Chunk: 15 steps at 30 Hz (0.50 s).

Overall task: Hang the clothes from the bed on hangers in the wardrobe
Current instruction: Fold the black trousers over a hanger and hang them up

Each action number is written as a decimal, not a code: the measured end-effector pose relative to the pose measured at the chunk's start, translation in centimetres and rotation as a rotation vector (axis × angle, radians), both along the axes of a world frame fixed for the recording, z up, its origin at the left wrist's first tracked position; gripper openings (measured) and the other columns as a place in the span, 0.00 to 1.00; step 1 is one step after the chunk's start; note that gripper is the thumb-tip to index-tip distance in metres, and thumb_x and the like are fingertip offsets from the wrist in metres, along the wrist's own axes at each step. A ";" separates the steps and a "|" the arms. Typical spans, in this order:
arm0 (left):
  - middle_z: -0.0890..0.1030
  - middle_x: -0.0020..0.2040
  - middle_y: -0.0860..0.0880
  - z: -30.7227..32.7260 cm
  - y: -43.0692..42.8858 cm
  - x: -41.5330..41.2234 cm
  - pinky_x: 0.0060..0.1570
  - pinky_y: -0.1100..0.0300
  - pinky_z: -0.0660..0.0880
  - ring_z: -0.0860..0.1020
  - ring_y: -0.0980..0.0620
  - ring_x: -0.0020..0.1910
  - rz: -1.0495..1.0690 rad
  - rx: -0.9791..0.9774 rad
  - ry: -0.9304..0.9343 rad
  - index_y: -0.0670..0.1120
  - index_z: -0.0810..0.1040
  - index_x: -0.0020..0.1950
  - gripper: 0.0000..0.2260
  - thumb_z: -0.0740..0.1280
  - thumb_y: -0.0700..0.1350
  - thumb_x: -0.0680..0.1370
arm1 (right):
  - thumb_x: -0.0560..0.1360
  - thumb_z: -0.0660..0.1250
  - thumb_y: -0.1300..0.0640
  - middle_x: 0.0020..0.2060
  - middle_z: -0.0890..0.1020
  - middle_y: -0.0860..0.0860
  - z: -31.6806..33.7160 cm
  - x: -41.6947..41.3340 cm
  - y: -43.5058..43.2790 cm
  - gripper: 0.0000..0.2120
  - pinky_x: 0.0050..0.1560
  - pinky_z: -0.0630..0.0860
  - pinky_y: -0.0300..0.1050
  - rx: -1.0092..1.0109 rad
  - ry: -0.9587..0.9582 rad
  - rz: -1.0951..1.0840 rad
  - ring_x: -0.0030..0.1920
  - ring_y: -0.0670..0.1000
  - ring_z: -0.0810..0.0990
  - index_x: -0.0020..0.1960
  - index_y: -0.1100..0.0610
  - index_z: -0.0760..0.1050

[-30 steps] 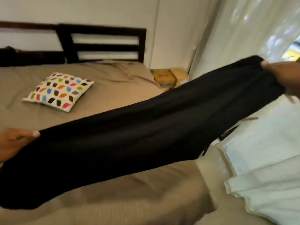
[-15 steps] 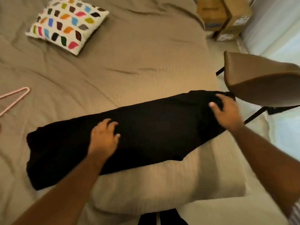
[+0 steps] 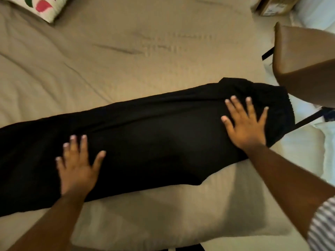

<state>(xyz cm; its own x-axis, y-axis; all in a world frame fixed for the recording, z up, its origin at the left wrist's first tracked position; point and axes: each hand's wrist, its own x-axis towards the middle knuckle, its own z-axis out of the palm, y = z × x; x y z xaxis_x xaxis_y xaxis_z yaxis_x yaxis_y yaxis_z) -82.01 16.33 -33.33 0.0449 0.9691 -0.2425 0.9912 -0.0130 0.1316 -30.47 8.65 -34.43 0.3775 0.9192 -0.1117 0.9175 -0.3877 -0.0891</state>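
Note:
A long black garment (image 3: 154, 142) lies stretched across the near part of the tan bed (image 3: 126, 60), running from the left edge of view to the bed's right corner. My left hand (image 3: 78, 167) presses flat on its left half with fingers spread. My right hand (image 3: 244, 124) lies flat with spread fingers on its right end, close to the bunched waistband. Neither hand holds any fabric. No hanger or wardrobe is in view.
A brown chair (image 3: 304, 57) with black legs stands right beside the bed's right corner. A white pillow with coloured patches (image 3: 45, 6) lies at the far left. Cardboard boxes (image 3: 272, 6) sit on the floor at the top right.
The garment was held up stretched between both hands, then laid on the bed. Both hands have since opened flat on it, and the view has moved closer and lower.

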 end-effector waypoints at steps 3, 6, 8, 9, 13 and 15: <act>0.44 0.83 0.49 -0.4 0.3 -2.4 0.75 0.31 0.44 0.43 0.42 0.81 0.159 -0.042 0.015 0.62 0.44 0.81 0.34 0.54 0.68 0.80 | 0.83 0.43 0.36 0.82 0.47 0.44 -0.7 2.8 -0.1 0.30 0.79 0.43 0.64 0.032 0.002 -0.071 0.82 0.52 0.45 0.82 0.42 0.44; 0.42 0.83 0.48 -0.7 0.5 -1.9 0.75 0.32 0.43 0.42 0.41 0.81 0.160 -0.025 0.030 0.61 0.42 0.81 0.34 0.53 0.69 0.80 | 0.84 0.44 0.38 0.82 0.48 0.45 -1.4 2.3 0.1 0.29 0.80 0.43 0.62 0.062 0.022 -0.069 0.82 0.52 0.45 0.83 0.44 0.44; 0.41 0.83 0.48 -0.9 0.7 -1.8 0.75 0.32 0.43 0.41 0.42 0.81 0.168 -0.047 0.061 0.60 0.41 0.81 0.36 0.50 0.71 0.79 | 0.84 0.44 0.38 0.82 0.49 0.46 -1.4 2.5 -0.2 0.29 0.79 0.43 0.62 0.079 0.032 -0.067 0.82 0.53 0.46 0.83 0.44 0.45; 0.40 0.83 0.49 -0.8 0.8 -2.1 0.75 0.32 0.43 0.41 0.42 0.81 0.188 -0.058 0.073 0.60 0.41 0.81 0.37 0.49 0.73 0.78 | 0.83 0.45 0.39 0.82 0.50 0.46 -1.2 2.3 0.0 0.29 0.79 0.43 0.62 0.084 0.040 -0.059 0.82 0.53 0.47 0.83 0.45 0.46; 0.35 0.82 0.51 0.0 1.7 -1.9 0.76 0.35 0.41 0.37 0.45 0.81 0.200 -0.186 0.126 0.61 0.36 0.80 0.39 0.46 0.75 0.75 | 0.83 0.46 0.37 0.82 0.52 0.46 -1.2 2.2 0.4 0.30 0.78 0.45 0.63 0.071 0.080 -0.083 0.82 0.53 0.50 0.82 0.44 0.47; 0.33 0.81 0.52 1.1 2.5 -1.6 0.77 0.37 0.41 0.35 0.46 0.80 0.204 -0.277 0.138 0.62 0.34 0.79 0.39 0.47 0.74 0.76 | 0.82 0.42 0.33 0.82 0.49 0.44 -1.7 2.9 0.9 0.30 0.79 0.44 0.64 -0.030 0.101 -0.110 0.82 0.52 0.47 0.81 0.41 0.43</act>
<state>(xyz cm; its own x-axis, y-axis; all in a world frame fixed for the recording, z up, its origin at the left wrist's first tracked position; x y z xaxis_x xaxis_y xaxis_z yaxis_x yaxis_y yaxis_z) -83.59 18.81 -32.26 -0.1939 0.8513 -0.4875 0.9784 0.2040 -0.0328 -27.58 9.57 -36.12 0.4612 0.8686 -0.1809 0.8562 -0.4892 -0.1661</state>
